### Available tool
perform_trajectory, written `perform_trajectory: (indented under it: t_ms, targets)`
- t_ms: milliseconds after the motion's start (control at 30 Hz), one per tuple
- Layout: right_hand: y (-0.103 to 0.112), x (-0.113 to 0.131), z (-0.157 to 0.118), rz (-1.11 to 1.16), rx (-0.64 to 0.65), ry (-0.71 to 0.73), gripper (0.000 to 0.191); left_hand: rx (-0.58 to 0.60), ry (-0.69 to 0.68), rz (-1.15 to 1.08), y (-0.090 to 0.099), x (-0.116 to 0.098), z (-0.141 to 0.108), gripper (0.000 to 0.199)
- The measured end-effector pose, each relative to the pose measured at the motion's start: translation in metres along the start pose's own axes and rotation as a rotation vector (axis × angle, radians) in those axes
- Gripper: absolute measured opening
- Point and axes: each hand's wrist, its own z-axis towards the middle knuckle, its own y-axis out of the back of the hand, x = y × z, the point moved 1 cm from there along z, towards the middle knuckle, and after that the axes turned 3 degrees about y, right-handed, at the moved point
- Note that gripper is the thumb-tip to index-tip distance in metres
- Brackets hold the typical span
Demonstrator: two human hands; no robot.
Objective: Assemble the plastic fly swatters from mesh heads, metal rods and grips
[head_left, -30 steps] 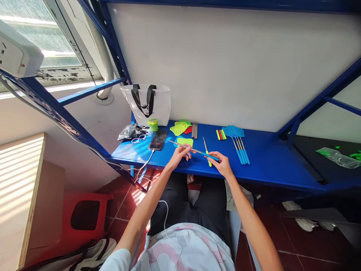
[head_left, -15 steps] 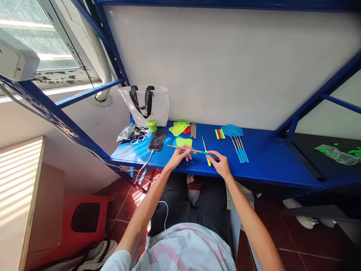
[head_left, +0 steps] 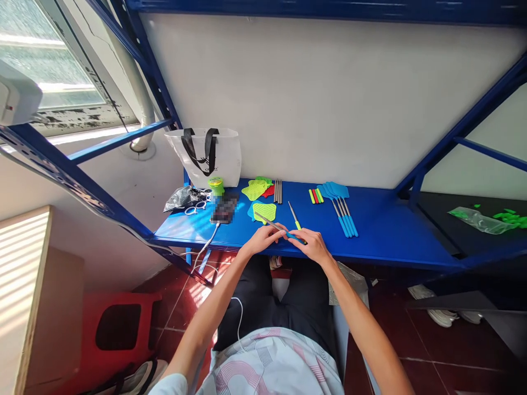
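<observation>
Both hands grip a metal rod with a blue handle [head_left: 295,238], held over the front edge of the table. My left hand [head_left: 268,237] closes around the metal part, its fingers near the blue end. Around the handle my right hand [head_left: 312,244] is closed, close beside the left. The rod's thin tip points up and left, toward a yellow-green fly swatter head [head_left: 265,212] that partly covers a blue one [head_left: 251,212]. Just beyond the hands lies a rod with a yellow handle [head_left: 294,214], its lower end hidden by my right hand.
Blue fly swatters [head_left: 345,211] lie on the blue table [head_left: 395,230], right of short yellow and red handles [head_left: 316,196]. Metal rods [head_left: 278,192] and more swatter heads [head_left: 254,190] are at the back. Leftward are a phone [head_left: 224,209], scissors [head_left: 195,208], a green tub [head_left: 216,186] and a bag [head_left: 222,156].
My hands have come closer together and lower, toward the table's front edge. The rod now tilts more steeply, its tip up and left. The view has shifted slightly.
</observation>
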Motion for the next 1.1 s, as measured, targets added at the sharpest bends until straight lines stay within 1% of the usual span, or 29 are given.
perform_trajectory:
  t_ms: [33,100,200,267,300,367,433,533,600,700,800,933,1033,1100]
  targets:
    - [0.0,0.001,0.0,0.009,-0.011,-0.024,0.037,-0.008,0.001,0.005,-0.001,0.0,0.0,0.054]
    - [0.001,0.001,0.001,0.019,-0.071,-0.084,0.043,-0.039,0.018,-0.02,-0.002,0.001,0.001,0.055]
    - [0.005,-0.002,0.002,-0.008,-0.219,-0.209,0.05,-0.12,0.05,-0.081,-0.002,0.002,0.002,0.058]
    - [0.008,-0.005,0.002,-0.052,-0.285,-0.285,0.054,-0.185,0.04,-0.06,-0.001,0.003,0.001,0.057]
    - [0.01,-0.007,0.001,-0.084,-0.294,-0.317,0.056,-0.216,0.027,-0.018,0.0,0.004,0.001,0.056]
    - [0.013,-0.012,0.0,-0.165,-0.258,-0.362,0.057,-0.27,0.005,0.114,0.004,0.005,0.0,0.054]
    - [0.014,-0.016,-0.001,-0.247,-0.17,-0.378,0.055,-0.317,0.01,0.253,0.009,0.009,0.0,0.051]
    - [0.013,-0.019,-0.001,-0.323,-0.037,-0.352,0.047,-0.38,0.025,0.373,0.017,0.016,0.0,0.043]
    - [0.011,-0.018,-0.001,-0.342,0.005,-0.327,0.044,-0.409,0.027,0.415,0.021,0.021,0.001,0.039]
    - [0.009,-0.017,0.0,-0.341,-0.016,-0.319,0.043,-0.443,0.051,0.476,0.023,0.026,0.002,0.037]
    - [0.009,-0.016,0.001,-0.335,-0.039,-0.33,0.041,-0.505,0.07,0.526,0.024,0.028,0.002,0.037]
    - [0.01,-0.017,0.005,-0.308,-0.028,-0.331,0.041,-0.574,0.073,0.654,0.03,0.031,-0.003,0.027]
    - [0.016,-0.019,0.007,-0.317,-0.071,-0.3,0.041,-0.542,0.09,0.747,0.037,0.037,-0.007,0.021]
    - [0.021,-0.021,0.007,-0.363,-0.082,-0.259,0.042,-0.502,0.089,0.742,0.039,0.042,-0.008,0.021]
